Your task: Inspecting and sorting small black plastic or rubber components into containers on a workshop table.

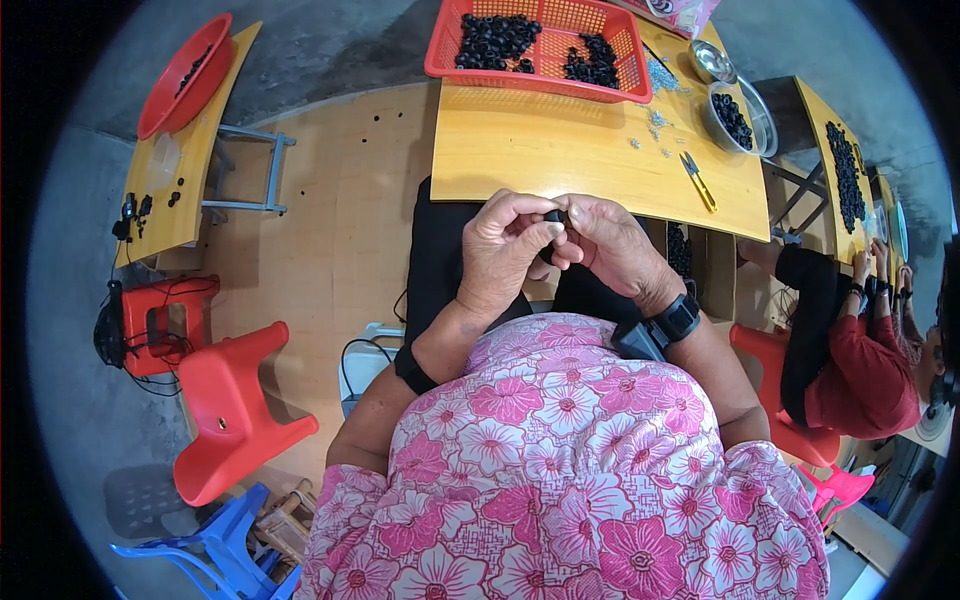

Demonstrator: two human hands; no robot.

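Just in front of the table's near edge, my two hands meet above my lap. My left hand (497,250) is closed, its thumb and forefinger pinching a small black part (555,216). From the other side my right hand (618,250) is closed on the same part with its fingertips. The part is mostly covered by the fingers, so its exact shape cannot be made out. On the yellow table (530,150) ahead stands a red plastic basket (545,88) with two heaps of small black parts. Yellow-handled snips (699,183) lie to the right.
A clear bowl (712,125) of black parts and a metal bowl (712,62) stand at the table's right, near scattered small clear pieces (657,120). At left are a side table (205,190) with a red basin (165,105) and a red stool (225,410). A co-worker (860,370) sits at right.
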